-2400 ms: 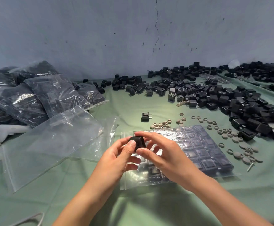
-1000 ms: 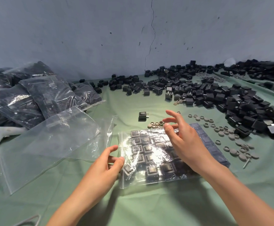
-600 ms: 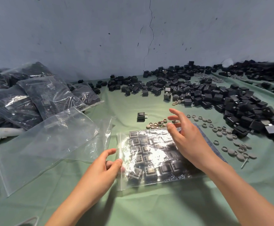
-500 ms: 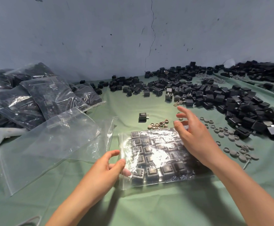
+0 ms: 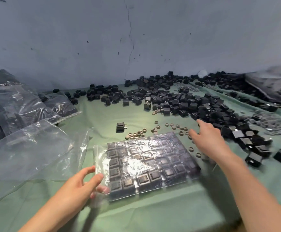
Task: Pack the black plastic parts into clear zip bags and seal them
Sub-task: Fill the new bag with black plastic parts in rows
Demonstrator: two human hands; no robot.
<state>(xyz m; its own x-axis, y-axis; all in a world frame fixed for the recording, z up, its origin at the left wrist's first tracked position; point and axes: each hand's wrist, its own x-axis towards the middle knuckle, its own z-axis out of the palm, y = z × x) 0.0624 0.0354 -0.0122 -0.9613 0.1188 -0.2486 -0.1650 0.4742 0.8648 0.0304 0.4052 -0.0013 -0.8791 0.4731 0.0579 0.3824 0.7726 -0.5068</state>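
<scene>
A clear plastic zip bag (image 5: 153,158) packed flat with black square plastic parts (image 5: 143,179) lies on the green cloth (image 5: 153,218). Its long axis runs left to right, skewed slightly away at the right end, and its unfilled mouth end points left. The left hand (image 5: 79,186) grasps that mouth end, thumb on top, with fingertips showing blurred through the plastic beneath. To the bag's right, the right hand (image 5: 210,141) is released, fingers stretched out and holding nothing, extended towards the heap of loose black parts (image 5: 194,104) beyond the bag's far-right corner; the hand is motion-blurred. Five rows of parts show in the bag, but glare washes out the middle, so no full count is possible. Beyond the bag's far edge stands a single black part (image 5: 120,127) with prongs, and small tan rings (image 5: 136,135) lie scattered, too many and too blurred to count. Left of the bag lie empty clear bags (image 5: 27,151), overlapping, perhaps two. Further left, filled bags (image 5: 16,106) are cut off by the frame.
</scene>
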